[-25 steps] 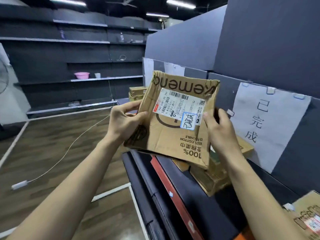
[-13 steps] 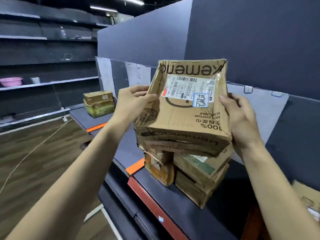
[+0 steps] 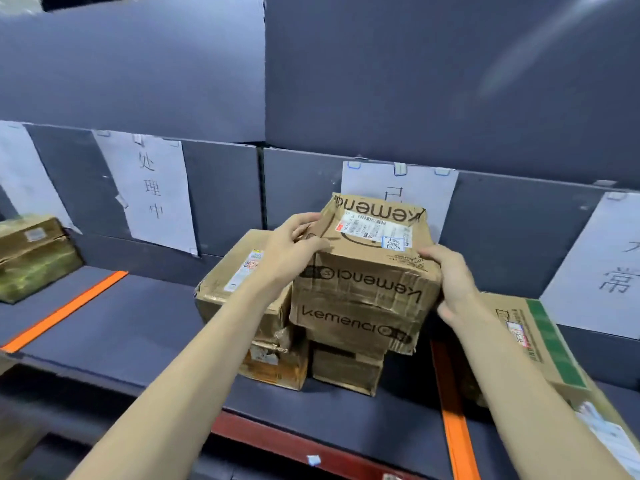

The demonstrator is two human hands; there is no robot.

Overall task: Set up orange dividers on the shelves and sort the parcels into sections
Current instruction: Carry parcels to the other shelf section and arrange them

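Right now I have the kemenci parcel (image 3: 367, 268) between both hands: my left hand (image 3: 294, 247) is curled over its upper left corner, thumb on top, and my right hand (image 3: 453, 285) presses against its right side with the fingers wrapped round the edge. It sits on top of a stack of parcels (image 3: 284, 341) in the middle section of the shelf (image 3: 114, 327), toward the back panel, under a paper sign (image 3: 398, 192) that it partly hides. An orange divider (image 3: 65, 311) marks this section's left boundary and another orange divider (image 3: 450, 403) runs to the shelf's front edge on the right; beyond that one lies a green-striped box (image 3: 547, 344). I judge this the placing step of the sorting, with the dividers here already set. Next I should check that the parcel rests squarely on the crumpled box beneath, since it seems to overhang toward the right divider, then let go gently with both hands so the stack does not tip.
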